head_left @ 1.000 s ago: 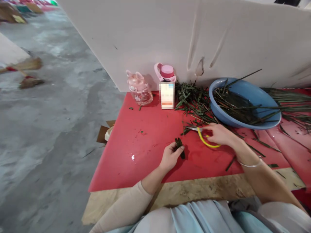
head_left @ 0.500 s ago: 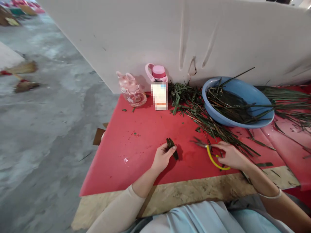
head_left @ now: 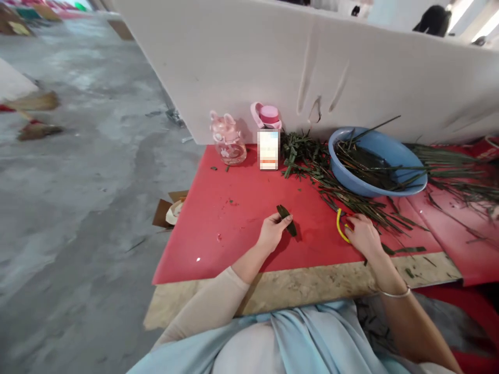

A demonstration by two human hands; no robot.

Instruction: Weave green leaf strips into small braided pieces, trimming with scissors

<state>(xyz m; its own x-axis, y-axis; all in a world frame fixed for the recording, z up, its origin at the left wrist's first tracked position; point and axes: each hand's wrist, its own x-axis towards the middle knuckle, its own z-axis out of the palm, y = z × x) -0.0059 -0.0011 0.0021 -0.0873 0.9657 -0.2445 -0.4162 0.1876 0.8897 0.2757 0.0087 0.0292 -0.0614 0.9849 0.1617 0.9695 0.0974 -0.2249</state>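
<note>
With our left hand [head_left: 272, 232] we pinch a dark green leaf piece [head_left: 287, 222] between thumb and fingers, above the middle of the red surface [head_left: 187, 228]. Our right hand [head_left: 365, 236] is at the yellow handles of the scissors [head_left: 341, 226], fingers bent; we cannot tell whether its grip is closed on them or only touching. The scissors are to the right of the leaf piece, their blades pointing towards the far edge and close to a heap of cut leaves [head_left: 346, 200]. That heap runs from the far edge down along the left side of a blue basin [head_left: 366, 188], which has long leaves and dark liquid in it. More long leaves [head_left: 448, 161] spread to the basin's right. Near the far left corner we have a clear pink bottle [head_left: 230, 148] with ear shapes on its lid, and beside it a pink-capped bottle [head_left: 268, 115], its front hidden by a blurred patch. A bare wooden strip [head_left: 304, 285] shows along the near edge.
</note>
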